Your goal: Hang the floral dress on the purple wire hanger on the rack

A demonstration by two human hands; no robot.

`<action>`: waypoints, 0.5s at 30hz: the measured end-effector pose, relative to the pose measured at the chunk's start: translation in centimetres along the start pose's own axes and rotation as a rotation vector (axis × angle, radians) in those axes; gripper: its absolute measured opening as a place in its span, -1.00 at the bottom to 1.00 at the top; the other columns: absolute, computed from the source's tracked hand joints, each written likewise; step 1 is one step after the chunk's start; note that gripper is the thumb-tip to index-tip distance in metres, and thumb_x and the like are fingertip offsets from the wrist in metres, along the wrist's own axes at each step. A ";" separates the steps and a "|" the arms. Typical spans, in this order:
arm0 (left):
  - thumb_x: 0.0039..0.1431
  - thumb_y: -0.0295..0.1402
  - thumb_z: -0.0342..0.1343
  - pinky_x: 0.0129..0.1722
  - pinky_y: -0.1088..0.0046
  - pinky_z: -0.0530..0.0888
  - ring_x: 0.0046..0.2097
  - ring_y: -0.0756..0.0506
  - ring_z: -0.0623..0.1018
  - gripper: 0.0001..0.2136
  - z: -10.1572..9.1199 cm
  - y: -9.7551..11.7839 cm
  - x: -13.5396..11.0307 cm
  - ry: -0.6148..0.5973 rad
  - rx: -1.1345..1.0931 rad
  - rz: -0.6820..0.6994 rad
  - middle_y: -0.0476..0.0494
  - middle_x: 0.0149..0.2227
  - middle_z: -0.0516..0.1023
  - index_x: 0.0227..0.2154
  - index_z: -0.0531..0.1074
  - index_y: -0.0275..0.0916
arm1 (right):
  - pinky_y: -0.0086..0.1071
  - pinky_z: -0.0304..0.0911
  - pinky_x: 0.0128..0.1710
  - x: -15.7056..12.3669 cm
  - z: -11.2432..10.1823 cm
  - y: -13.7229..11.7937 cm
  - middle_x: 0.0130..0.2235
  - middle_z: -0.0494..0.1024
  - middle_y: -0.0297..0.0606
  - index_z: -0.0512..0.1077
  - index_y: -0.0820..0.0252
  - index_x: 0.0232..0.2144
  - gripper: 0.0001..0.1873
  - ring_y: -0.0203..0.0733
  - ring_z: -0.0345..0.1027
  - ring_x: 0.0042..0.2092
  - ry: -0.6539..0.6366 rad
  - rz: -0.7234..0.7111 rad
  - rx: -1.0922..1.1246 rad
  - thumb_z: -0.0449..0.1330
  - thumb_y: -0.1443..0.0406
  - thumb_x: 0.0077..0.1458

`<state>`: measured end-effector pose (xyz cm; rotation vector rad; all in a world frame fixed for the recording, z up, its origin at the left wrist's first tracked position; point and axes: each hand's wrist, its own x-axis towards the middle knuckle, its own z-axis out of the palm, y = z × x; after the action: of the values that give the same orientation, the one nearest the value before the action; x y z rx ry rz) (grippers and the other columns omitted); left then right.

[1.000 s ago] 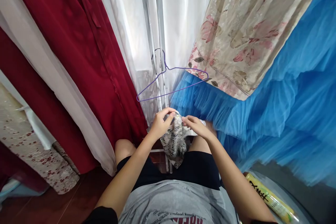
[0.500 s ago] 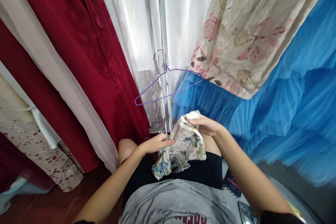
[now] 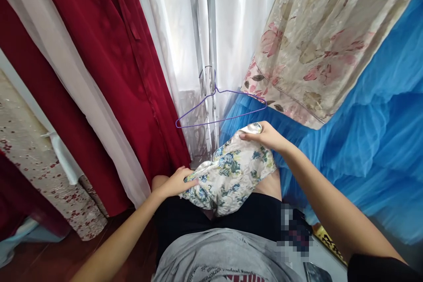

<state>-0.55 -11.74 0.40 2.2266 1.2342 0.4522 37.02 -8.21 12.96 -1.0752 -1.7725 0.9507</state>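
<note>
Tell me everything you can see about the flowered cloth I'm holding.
The floral cloth is cream, printed with blue, green and yellow flowers. It looks thin and slightly shiny, like satin. It is spread out but rumpled, slanting across the lap. The right hand pinches its raised upper corner beside the blue tulle. The left hand holds its lower edge near the knee. Its bottom sags onto the black shorts.

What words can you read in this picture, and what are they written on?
No text can be read for sure.
Grey T-shirt: a small upside-down line of print, too small to read, and big red letters cut off by the picture's edge.
Yellow packet: dark print, mostly hidden, unreadable.
Floral cloth: only flowers, no words.
</note>
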 end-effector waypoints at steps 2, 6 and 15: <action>0.23 0.00 0.14 0.38 -0.14 -0.04 0.07 -0.27 0.49 -0.67 -1.7 -0.9 0.0 0.055 0.152 0.006 -0.13 -0.13 0.63 -0.27 0.61 -0.15 | -0.34 0.23 -0.40 1.6 -0.3 0.9 -0.46 0.57 -0.29 0.57 0.24 -0.40 -0.67 -0.18 0.38 -0.43 0.043 -0.072 -0.125 0.42 0.07 -0.03; 0.20 0.03 0.18 0.34 -0.37 -0.30 0.27 -0.40 0.36 -0.68 -7.5 -3.2 2.3 0.264 0.246 -0.031 -0.21 0.01 0.62 -0.17 0.62 -0.04 | -0.19 0.30 -0.06 5.3 0.3 2.6 -0.03 0.66 -0.11 0.59 0.19 -0.02 -0.57 0.01 0.49 -0.15 0.152 -0.235 -0.339 0.32 0.14 0.07; 0.22 -0.20 0.15 0.38 -0.15 0.00 0.31 -0.39 0.29 -0.84 -17.4 0.8 8.2 0.594 0.297 0.212 -0.23 -0.02 0.58 -0.40 0.47 -0.16 | -0.34 0.00 -0.40 8.7 2.5 4.8 -0.48 0.49 -0.22 0.40 0.17 -0.50 -0.65 -0.15 0.27 -0.40 0.363 -0.093 -0.601 0.16 0.07 0.20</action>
<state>-4.92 0.16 14.95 2.5887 1.4259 1.1434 33.61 1.05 10.07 -1.4107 -1.8127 0.1321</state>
